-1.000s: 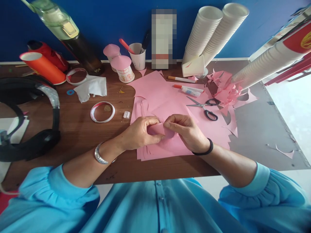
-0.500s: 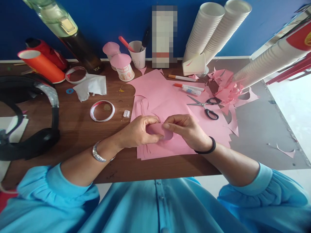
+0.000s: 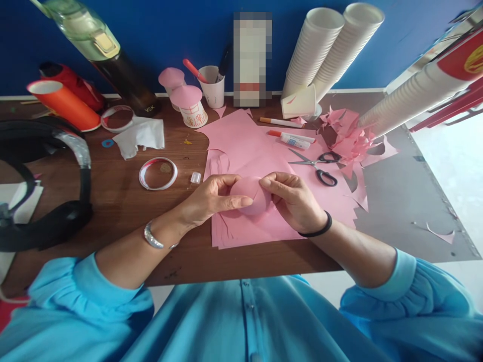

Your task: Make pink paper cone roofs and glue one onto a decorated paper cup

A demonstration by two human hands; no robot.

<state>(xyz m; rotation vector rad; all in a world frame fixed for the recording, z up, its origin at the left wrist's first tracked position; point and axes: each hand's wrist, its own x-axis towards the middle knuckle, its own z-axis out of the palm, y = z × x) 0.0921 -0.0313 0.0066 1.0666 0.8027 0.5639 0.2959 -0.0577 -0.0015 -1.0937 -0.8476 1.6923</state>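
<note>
A pink paper circle [image 3: 249,202] with a slit running toward its middle is held between both hands. My left hand [image 3: 211,200] pinches it at the left, thumb lying over its face. At its upper right edge, my right hand [image 3: 292,198] grips it between thumb and fingers. Beneath them lie sheets of pink paper [image 3: 237,130]. Black-handled scissors [image 3: 315,163] rest spread on the sheets to the right, beside a glue tube [image 3: 296,141]. Two paper cups with pink cone tops stand behind; the nearer decorated cup [image 3: 194,115] has red drawings.
Tape rolls [image 3: 142,176] and a white cloth [image 3: 141,131] lie at the left, near headphones [image 3: 86,186] and a dark bottle [image 3: 128,83]. Stacked paper cups [image 3: 313,50] lean at the back right. Crumpled pink scraps [image 3: 350,136] lie on the right side.
The pink circle has turned its face more toward me and its slit now shows. My right hand has shifted slightly up along its edge.
</note>
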